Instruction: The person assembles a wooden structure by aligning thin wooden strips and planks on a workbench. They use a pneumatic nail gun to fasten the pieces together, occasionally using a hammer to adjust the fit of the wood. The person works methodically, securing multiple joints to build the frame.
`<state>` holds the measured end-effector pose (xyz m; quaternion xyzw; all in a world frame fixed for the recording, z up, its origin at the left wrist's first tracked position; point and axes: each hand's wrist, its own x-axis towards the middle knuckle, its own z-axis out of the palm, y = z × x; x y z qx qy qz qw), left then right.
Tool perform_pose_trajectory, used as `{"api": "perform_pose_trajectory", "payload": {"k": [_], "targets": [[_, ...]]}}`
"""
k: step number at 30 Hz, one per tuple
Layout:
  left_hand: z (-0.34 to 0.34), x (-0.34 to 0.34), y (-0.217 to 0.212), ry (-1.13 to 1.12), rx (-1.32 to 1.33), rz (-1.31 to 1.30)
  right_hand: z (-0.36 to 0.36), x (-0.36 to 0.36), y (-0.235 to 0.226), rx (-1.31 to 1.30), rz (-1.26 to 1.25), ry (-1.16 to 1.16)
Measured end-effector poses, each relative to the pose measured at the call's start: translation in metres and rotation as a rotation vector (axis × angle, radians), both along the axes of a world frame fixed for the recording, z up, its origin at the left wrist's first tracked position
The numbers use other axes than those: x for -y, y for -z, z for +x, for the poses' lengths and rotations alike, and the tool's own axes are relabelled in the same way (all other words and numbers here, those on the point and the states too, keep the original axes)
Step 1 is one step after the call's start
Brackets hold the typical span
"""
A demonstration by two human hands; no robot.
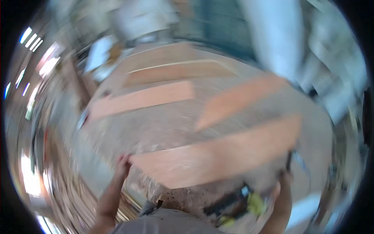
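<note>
A long, flat, reddish-brown wooden board [218, 158] lies slanted across the near part of the worktable [163, 130]. At the board's left end, my left hand [124, 163] is closed on its corner. My right hand [284, 181] is beyond the board's near right edge, its fingers smeared by motion. Right above that hand shows a slim dark thing [289, 160]; whether the hand holds it I cannot tell. Between my forearms, close to my body, lies a blurred black and yellow-green power tool [230, 203].
Two similar boards lie farther back, a left board [142, 100] and a right board [241, 99]. Behind them rests a wooden panel [175, 73] with a pale edge. Long strips of wood [74, 195] are stacked on the left. A white panel [304, 210] shows at lower right.
</note>
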<state>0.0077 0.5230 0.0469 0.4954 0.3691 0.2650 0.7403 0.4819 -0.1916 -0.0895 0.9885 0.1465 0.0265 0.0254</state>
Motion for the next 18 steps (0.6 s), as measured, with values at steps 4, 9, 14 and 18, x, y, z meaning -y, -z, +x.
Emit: {"api": "perform_pose_trajectory", "payload": {"k": [4,9,14,18], "targets": [[-0.001,0.0,0.001,-0.067,-0.057,0.05,0.04,0.04,0.051,-0.253,0.332,0.056],[-0.041,0.03,-0.014,-0.128,-0.117,0.035,-0.045,-0.089,-0.024,-0.473,0.738,-0.063],[-0.009,0.007,0.005,-0.004,0.031,-0.033,-0.217,-0.226,-0.108,-0.687,1.233,0.377],[-0.005,0.008,0.007,0.041,0.157,-0.034,-0.343,-0.329,-0.089,-0.467,1.035,0.152]]}}
